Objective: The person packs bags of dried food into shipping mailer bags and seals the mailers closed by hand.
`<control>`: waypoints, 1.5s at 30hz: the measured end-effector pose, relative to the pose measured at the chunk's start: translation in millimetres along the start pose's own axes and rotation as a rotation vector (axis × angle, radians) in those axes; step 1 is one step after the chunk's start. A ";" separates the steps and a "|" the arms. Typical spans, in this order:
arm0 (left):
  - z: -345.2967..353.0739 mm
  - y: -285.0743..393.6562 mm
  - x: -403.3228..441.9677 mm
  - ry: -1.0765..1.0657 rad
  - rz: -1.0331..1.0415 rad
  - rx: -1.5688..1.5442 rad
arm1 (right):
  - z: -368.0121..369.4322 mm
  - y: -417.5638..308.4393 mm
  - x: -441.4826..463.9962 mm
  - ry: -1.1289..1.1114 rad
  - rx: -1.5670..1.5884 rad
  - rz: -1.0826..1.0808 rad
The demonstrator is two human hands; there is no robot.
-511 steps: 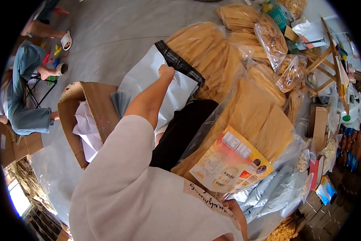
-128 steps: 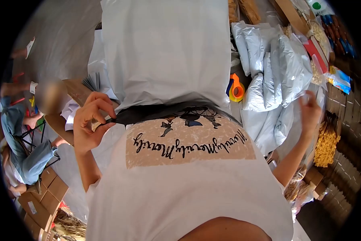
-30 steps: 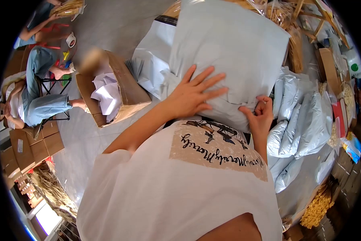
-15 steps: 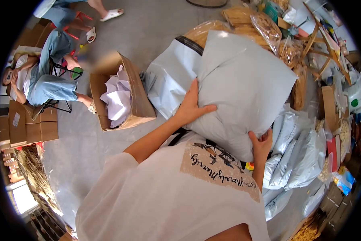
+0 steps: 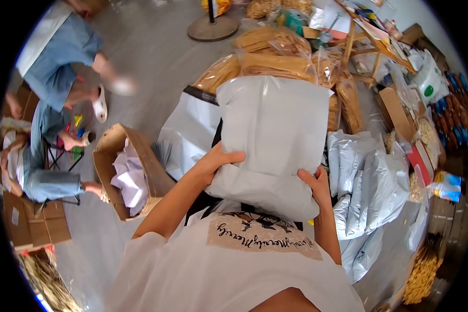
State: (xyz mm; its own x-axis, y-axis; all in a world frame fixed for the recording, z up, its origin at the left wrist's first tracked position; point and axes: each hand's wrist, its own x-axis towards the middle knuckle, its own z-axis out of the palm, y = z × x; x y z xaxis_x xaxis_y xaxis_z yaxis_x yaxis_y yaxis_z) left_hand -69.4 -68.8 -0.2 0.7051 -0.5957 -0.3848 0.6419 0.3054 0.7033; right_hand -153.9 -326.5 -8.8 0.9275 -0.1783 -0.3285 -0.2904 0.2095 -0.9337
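Observation:
A plump grey-white plastic mailing bag [image 5: 275,125] lies across my lap, its near part bulging and a crease running over it. My left hand [image 5: 218,162] grips the bag's left side, thumb on top and the other fingers hidden beneath. On the lower right edge, my right hand [image 5: 317,184] holds the bag the same way, thumb on its upper face. Just past my left hand, a flat pale mailing bag [image 5: 189,130] with a dark strip lies partly under the filled one.
An open cardboard box [image 5: 106,179] with crumpled white paper [image 5: 131,177] stands to the left. Filled silver-grey bags [image 5: 377,187] are stacked on the right. Bags of brown goods [image 5: 275,65] lie ahead, near a round stand base [image 5: 213,28]. Other people [image 5: 62,52] are at the left.
The filled bag has turned more upright and come lower, nearer my lap, with a crease now showing across it. Both hands stay on it. At upper left, a person has stepped closer.

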 end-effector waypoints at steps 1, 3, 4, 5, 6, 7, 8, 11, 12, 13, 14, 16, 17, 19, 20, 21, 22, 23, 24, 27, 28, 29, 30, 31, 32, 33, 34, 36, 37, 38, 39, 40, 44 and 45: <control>3.7 1.1 0.1 0.022 -0.033 0.003 | 0.0 -1.2 -2.1 0.000 0.027 0.025; 0.4 -5.0 2.8 0.011 -0.077 -0.007 | -5.2 1.4 -4.9 -0.001 -0.023 0.030; -1.8 -7.3 4.2 0.021 -0.108 -0.023 | -6.6 2.3 -4.6 -0.026 -0.077 0.040; -1.8 -10.4 4.1 0.005 -0.118 -0.014 | -5.4 2.8 -6.1 -0.007 -0.071 0.035; -0.9 -14.5 4.1 0.028 -0.082 -0.085 | -3.7 3.3 -7.5 0.002 -0.060 0.044; 0.1 -18.0 3.6 0.051 -0.052 -0.157 | -3.2 4.4 -9.6 0.015 -0.047 0.057; 2.1 -20.1 2.0 0.127 -0.062 -0.187 | -5.7 7.4 -10.0 -0.019 -0.056 0.062; -2.1 -27.6 4.4 0.163 -0.055 -0.294 | -6.8 2.1 -17.0 -0.128 0.116 0.121; -0.5 -27.9 5.6 0.172 -0.038 -0.246 | -11.6 3.5 -16.0 -0.164 0.100 0.243; 4.2 -26.1 6.0 0.175 -0.022 -0.196 | -15.8 6.5 -17.1 -0.196 0.094 0.365; 10.7 -24.7 8.4 0.124 -0.073 -0.181 | -10.5 -1.0 -24.4 -0.197 0.190 0.334; 25.0 -20.3 13.6 0.107 -0.060 -0.330 | -2.2 -8.1 -33.8 -0.149 0.297 0.291; 31.2 -17.2 19.2 0.081 -0.092 -0.321 | 0.5 -7.4 -34.5 -0.169 0.463 0.303; 44.3 -8.0 32.4 -0.016 -0.154 -0.331 | -6.1 -7.2 -38.6 -0.181 0.633 0.294; 52.5 -3.0 37.7 -0.012 -0.192 -0.265 | -11.4 -7.0 -39.9 -0.166 0.702 0.332; 65.8 2.2 41.3 -0.025 -0.197 -0.261 | -17.0 -8.2 -39.8 -0.157 0.769 0.369; 82.3 6.6 42.4 0.008 -0.164 -0.175 | -23.0 -10.8 -41.0 -0.149 0.771 0.360; 95.5 10.6 44.8 0.044 -0.130 -0.090 | -30.8 -13.8 -44.0 -0.077 0.759 0.356; 104.6 14.1 49.4 0.041 -0.135 -0.087 | -39.4 -16.2 -47.2 -0.006 0.747 0.354; 125.5 27.4 71.1 -0.278 -0.027 0.120 | -113.2 40.1 -15.6 0.152 0.695 -0.065; 130.8 33.4 80.7 -0.483 0.079 0.202 | -140.9 61.4 -5.6 0.226 0.656 -0.271; 139.9 37.1 86.3 -0.482 0.078 0.202 | -149.3 42.0 -19.2 0.197 0.724 -0.372; 150.8 39.6 90.0 -0.494 0.160 0.219 | -156.9 21.6 -33.0 0.158 0.793 -0.471; 157.4 41.0 93.2 -0.506 0.243 0.235 | -151.3 -37.7 -64.7 0.013 0.970 -0.461; 156.2 44.7 97.3 -0.508 0.243 0.238 | -161.3 -58.3 -75.1 -0.073 1.049 -0.457; 151.6 49.7 102.7 -0.515 0.285 0.300 | -179.1 -70.2 -81.9 -0.018 1.027 -0.481; 146.0 53.5 106.8 -0.519 0.326 0.361 | -196.8 -81.9 -88.8 0.038 1.004 -0.504; 131.7 57.6 106.5 -0.523 0.261 0.320 | -237.2 -91.4 -98.9 0.318 0.787 -0.588; 124.0 58.0 104.4 -0.524 0.193 0.279 | -258.5 -89.8 -99.8 0.403 0.698 -0.622; 117.4 56.9 103.4 -0.514 0.194 0.279 | -285.4 -83.9 -100.4 0.469 0.671 -0.568; 110.7 54.9 103.3 -0.466 0.163 0.308 | -282.6 -84.8 -104.6 0.552 0.616 -0.462; 104.5 51.8 103.3 -0.420 0.134 0.337 | -359.1 -34.8 -90.1 0.661 0.419 -0.372; 77.4 30.5 103.7 -0.340 0.109 0.319 | -436.7 15.8 -69.8 0.730 0.231 -0.168; 70.5 25.7 102.8 -0.311 0.073 0.307 | -433.7 16.7 -65.9 0.716 0.237 -0.120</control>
State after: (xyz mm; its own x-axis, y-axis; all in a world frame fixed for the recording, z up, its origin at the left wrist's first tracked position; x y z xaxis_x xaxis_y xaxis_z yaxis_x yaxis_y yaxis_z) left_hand -1.7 -174.5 20.4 0.5904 -0.7906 -0.1624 0.4415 0.1478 0.8850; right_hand -321.9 -728.2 -64.5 0.5472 -0.7756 -0.3147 -0.0647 0.3356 -0.9398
